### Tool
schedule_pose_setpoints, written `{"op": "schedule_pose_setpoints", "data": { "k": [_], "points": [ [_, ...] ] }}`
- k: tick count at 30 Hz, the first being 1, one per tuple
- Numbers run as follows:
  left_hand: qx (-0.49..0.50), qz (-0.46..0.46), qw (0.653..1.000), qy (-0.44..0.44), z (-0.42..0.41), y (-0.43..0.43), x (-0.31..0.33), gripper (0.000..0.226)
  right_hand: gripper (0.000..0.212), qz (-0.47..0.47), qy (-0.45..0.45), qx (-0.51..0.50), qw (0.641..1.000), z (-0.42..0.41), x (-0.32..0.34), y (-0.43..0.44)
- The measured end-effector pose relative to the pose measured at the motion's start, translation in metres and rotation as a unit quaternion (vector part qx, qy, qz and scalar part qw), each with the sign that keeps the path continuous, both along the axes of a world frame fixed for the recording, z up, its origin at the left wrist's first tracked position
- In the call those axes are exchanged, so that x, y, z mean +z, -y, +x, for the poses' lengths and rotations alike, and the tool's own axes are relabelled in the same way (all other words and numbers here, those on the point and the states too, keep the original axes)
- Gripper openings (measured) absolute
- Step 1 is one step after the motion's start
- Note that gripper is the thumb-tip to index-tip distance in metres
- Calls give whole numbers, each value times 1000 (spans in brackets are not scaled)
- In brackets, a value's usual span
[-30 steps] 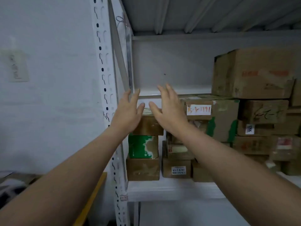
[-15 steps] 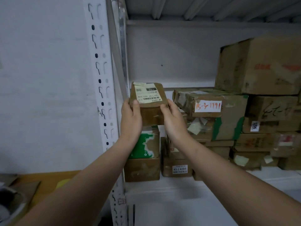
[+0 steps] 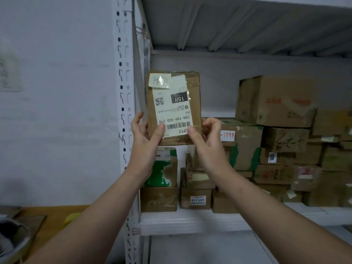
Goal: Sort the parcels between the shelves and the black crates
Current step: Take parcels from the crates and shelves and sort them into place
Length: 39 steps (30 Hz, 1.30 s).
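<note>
I have both hands up in front of the shelving, holding a small brown cardboard parcel (image 3: 174, 107) upright in the air, clear of the shelf. My left hand (image 3: 145, 138) grips its lower left edge, thumb pressed on the front face and fingers curled behind. My right hand (image 3: 206, 140) grips the lower right corner the same way, thumb on the front by the barcode, fingers wrapped round the back. Both are closed on the parcel, not fully clenched.

The parcel's front faces me. Its white shipping label (image 3: 172, 109) reads upside down, with "15H" in a black block, a QR code and a barcode near my thumbs. A small handwritten paper slip (image 3: 159, 80) is taped over the upper left corner.

Behind and below the parcel, on the white metal shelf (image 3: 190, 220), stands a stack with a green-and-white box (image 3: 162, 168) resting on a plain brown carton (image 3: 158, 199). Just beside it is a carton with a sticker reading "43-2 4207" (image 3: 198, 200). Further right are more stacked cartons, the largest (image 3: 276, 101) on top. The perforated white upright (image 3: 123, 92) runs just left of my left hand. Low on the left, a wooden worktop (image 3: 53, 216) shows.
</note>
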<state>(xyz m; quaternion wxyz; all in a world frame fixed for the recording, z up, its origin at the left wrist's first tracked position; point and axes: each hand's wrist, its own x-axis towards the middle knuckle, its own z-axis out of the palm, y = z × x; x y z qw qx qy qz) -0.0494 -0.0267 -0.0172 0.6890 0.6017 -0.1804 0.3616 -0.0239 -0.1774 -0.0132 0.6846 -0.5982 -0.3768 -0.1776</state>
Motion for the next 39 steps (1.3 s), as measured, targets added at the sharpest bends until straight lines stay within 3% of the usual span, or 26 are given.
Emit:
{"op": "schedule_pose_setpoints", "data": {
  "k": [5,7,8,10,12,15,17,19,21,24,27,29,32,36,39],
  "points": [
    [-23,32,998,-51,-26,35,-8,69,53,-34,-12,-53,998,-16,2,46],
    [53,98,991,-69,-36,51,-9,86,56,-66,0,-83,994,-20,5,69],
    [138,155,976,-71,-40,57,-8,100,53,-87,14,-100,991,-25,8,81],
    [307,275,911,-30,-50,65,-1,120,48,-131,43,-125,983,-34,18,106],
    [360,405,840,-6,-63,69,13,122,43,-207,50,-103,972,-41,28,131],
    [256,585,763,-99,-77,71,31,116,38,-349,40,-17,936,-59,36,154],
    [125,637,743,-162,-84,77,32,112,39,-390,40,17,920,-68,35,161],
    [1,607,764,-220,-90,87,24,100,45,-391,32,48,919,-76,31,166],
    [-52,537,807,-239,-94,98,9,89,60,-364,7,58,929,-78,24,171],
    [-47,420,883,-205,-95,113,-17,84,81,-287,-7,-14,958,-82,13,180],
    [-29,290,940,-177,-92,127,-39,82,80,-216,2,-123,969,-81,0,190],
    [-27,173,970,-170,-90,135,-46,78,74,-179,-29,-140,973,-79,-9,197],
    [-34,82,984,-154,-86,142,-51,77,55,-166,-72,-129,975,-76,-23,203],
    [-42,76,988,-129,-84,152,-56,73,27,-130,-116,-69,982,-78,-42,200],
    [-50,82,988,-124,-84,155,-60,63,26,-81,-135,-47,986,-81,-50,201]
  ]
}}
